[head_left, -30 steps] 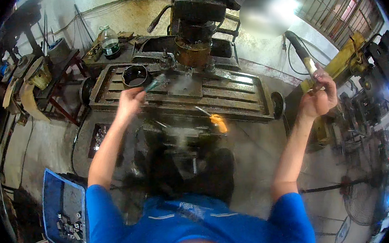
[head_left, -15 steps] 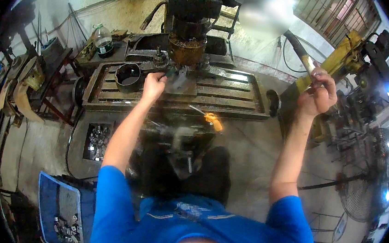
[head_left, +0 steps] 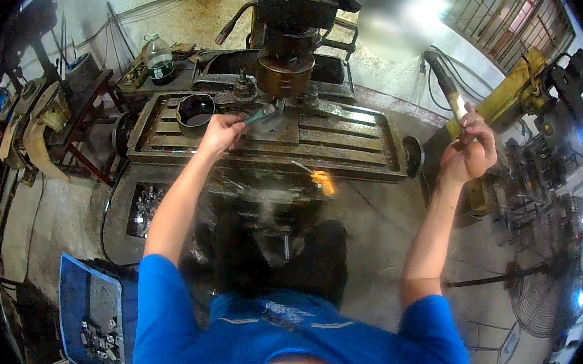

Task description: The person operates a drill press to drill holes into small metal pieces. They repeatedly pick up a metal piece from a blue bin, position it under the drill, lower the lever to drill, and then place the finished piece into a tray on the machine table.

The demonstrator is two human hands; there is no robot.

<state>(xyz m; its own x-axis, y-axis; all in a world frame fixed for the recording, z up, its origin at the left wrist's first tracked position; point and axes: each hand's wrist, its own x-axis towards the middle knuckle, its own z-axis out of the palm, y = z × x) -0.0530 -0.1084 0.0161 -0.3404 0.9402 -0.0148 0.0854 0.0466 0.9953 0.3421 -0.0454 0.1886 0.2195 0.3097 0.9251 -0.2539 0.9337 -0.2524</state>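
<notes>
My left hand (head_left: 221, 134) is closed around the handle of a green-handled brush (head_left: 256, 117), held over the slotted machine table (head_left: 343, 136). The brush's far end points toward the spot under the machine's spindle head (head_left: 287, 71); its tip is hard to make out. Just left of the brush a round dark can (head_left: 195, 115) with dark liquid stands on the table. Raised at the right, my right hand (head_left: 470, 149) has its fingers wrapped around the pale end of a long machine lever (head_left: 443, 77).
An orange-handled tool (head_left: 322, 181) lies at the table's front. Small metal parts fill a tray (head_left: 145, 210) at left; more lie in a blue bin (head_left: 89, 276). A clear bottle (head_left: 158, 58) stands behind. A floor fan (head_left: 559, 266) is at right.
My left hand has drawn back slightly left and toward me with the brush, away from the spindle. My right hand, still on the lever, has shifted slightly left.
</notes>
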